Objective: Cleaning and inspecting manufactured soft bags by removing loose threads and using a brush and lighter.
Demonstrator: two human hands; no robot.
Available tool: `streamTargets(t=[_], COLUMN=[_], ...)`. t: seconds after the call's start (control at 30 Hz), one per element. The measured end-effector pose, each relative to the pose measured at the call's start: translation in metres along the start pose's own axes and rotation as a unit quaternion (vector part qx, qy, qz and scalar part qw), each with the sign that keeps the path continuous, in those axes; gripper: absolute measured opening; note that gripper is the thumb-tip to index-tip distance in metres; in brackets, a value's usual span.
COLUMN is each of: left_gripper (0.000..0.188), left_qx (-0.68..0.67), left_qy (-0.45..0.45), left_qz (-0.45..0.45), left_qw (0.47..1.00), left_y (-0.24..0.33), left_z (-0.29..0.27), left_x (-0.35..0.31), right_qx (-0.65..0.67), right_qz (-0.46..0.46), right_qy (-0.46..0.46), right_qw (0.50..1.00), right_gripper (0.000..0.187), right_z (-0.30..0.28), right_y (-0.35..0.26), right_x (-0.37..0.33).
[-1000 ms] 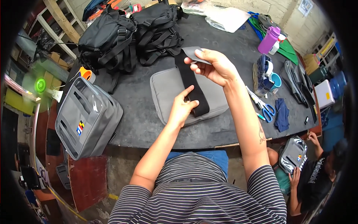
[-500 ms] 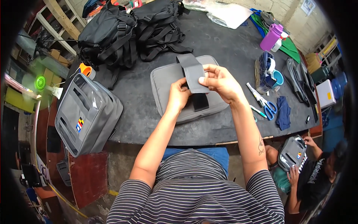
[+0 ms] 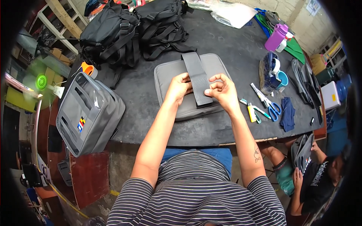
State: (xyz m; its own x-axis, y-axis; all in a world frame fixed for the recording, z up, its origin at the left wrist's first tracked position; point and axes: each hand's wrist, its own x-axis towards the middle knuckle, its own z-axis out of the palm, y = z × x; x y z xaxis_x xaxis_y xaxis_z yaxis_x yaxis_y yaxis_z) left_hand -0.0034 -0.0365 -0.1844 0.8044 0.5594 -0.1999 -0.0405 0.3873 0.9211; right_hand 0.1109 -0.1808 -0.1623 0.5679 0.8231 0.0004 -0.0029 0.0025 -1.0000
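Observation:
A grey padded bag (image 3: 169, 79) lies flat on the dark table in front of me. Across its middle runs a wide grey strap (image 3: 198, 77), its near end lying over the bag's lower half. My left hand (image 3: 178, 89) has its fingers curled at the strap's left edge, the fingertips partly hidden. On the other side, my right hand (image 3: 225, 93) has its thumb at the strap's right edge, with the fingers bent above the bag.
Left stands a grey bag (image 3: 88, 113) with clear window; behind, black bags (image 3: 109, 35). Right lie blue scissors (image 3: 274, 109), a yellow-handled tool (image 3: 251, 113), navy cloth (image 3: 287, 115), a tape holder (image 3: 267, 73), and a purple bottle (image 3: 276, 37). A seated person (image 3: 316, 180) handles another bag.
The strap's near end has come down flat over the bag, covering the black patch. My right hand has moved lower and slightly left. The seated person has turned their bag.

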Motion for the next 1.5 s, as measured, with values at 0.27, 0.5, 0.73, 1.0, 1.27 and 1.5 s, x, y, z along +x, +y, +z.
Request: streamTargets(t=[0.27, 0.5, 0.73, 1.0, 1.27, 1.5], left_gripper=[0.035, 0.035, 0.029, 0.022, 0.026, 0.028], left_qx=[-0.005, -0.026, -0.077, -0.249, -0.082, -0.058], left_qy=[-0.004, 0.005, -0.006, -0.083, -0.002, 0.013], left_qz=[-0.006, -0.01, -0.013, -0.066, 0.0, 0.028], left_qw=[1.0, 1.0, 0.997, 0.963, 0.997, 0.998], left_y=[-0.003, -0.005, -0.006, -0.002, -0.003, -0.005], left_z=[-0.006, -0.005, -0.013, -0.024, -0.012, -0.011], left_x=[0.005, 0.004, 0.01, 0.014, 0.013, 0.016], right_qx=[-0.013, -0.001, -0.03, -0.207, -0.29, -0.159], right_qz=[-0.049, -0.089, -0.123, -0.177, -0.169, -0.048], right_qy=[0.072, 0.133, 0.18, 0.223, 0.167, 0.078], right_qw=[0.996, 0.987, 0.976, 0.936, 0.927, 0.983], right_gripper=[0.033, 0.029, 0.026, 0.019, 0.027, 0.035], right_z=[0.005, 0.014, 0.026, 0.033, 0.029, 0.016], right_y=[0.019, 0.023, 0.027, 0.038, 0.033, 0.033], right_x=[-0.007, -0.013, -0.02, -0.023, -0.023, -0.015])
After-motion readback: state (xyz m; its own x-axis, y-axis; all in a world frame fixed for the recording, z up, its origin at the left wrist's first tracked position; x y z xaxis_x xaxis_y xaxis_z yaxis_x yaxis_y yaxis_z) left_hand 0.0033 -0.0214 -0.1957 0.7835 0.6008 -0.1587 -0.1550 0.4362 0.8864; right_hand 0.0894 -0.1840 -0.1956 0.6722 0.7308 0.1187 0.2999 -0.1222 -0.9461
